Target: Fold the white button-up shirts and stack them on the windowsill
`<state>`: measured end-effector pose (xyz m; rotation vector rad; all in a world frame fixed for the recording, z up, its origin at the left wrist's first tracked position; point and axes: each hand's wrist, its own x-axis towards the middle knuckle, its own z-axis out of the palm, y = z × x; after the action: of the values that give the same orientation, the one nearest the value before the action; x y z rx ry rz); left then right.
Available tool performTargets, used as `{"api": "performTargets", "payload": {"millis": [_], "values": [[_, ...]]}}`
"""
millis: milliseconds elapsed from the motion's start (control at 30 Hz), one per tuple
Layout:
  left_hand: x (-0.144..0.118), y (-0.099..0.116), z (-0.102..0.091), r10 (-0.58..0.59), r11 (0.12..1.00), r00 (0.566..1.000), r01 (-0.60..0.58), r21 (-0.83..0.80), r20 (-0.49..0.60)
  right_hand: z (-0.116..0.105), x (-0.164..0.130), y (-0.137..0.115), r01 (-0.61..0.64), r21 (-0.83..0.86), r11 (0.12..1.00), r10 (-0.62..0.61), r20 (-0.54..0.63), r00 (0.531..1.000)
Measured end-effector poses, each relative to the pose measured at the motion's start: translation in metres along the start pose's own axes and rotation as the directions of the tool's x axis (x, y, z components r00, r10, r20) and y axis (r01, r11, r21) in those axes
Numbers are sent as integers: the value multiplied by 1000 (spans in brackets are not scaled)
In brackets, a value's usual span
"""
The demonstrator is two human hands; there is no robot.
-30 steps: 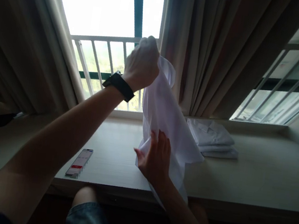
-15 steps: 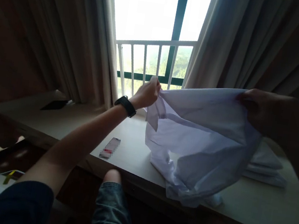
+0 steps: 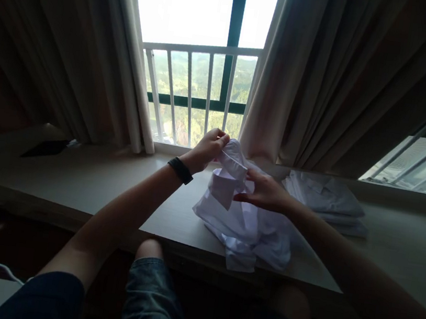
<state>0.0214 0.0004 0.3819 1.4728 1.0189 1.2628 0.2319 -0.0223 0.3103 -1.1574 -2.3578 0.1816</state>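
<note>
At the frame's center, the left hand (image 3: 210, 147) has the upper edge of a white shirt (image 3: 245, 227) pinched in its grip, with the right hand (image 3: 267, 191) against the cloth. The shirt slumps on the counter (image 3: 174, 212), left of a folded white stack (image 3: 327, 194); a railed window (image 3: 182, 7) fills the upper middle.

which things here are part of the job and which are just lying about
Seemingly in use:
- white shirt, loosely bunched
- left hand, pinching its raised part
- right hand, at the same part

Apparently just lying about:
- folded white stack, untouched, on the pale ledge
- dark flat object, far left
- white cable, lower left
</note>
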Motion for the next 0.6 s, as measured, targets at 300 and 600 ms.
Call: {"api": "performTargets", "payload": {"millis": [300, 600], "values": [[-13, -39, -15, 174, 964, 977, -142, -226, 126, -28, 50, -15, -241, 247, 938, 296, -214, 931], [-6, -75, -18, 64, 996, 979, -75, 47, 194, -66, 68, -5, -134, 328, 935, 268, -407, 873]]}}
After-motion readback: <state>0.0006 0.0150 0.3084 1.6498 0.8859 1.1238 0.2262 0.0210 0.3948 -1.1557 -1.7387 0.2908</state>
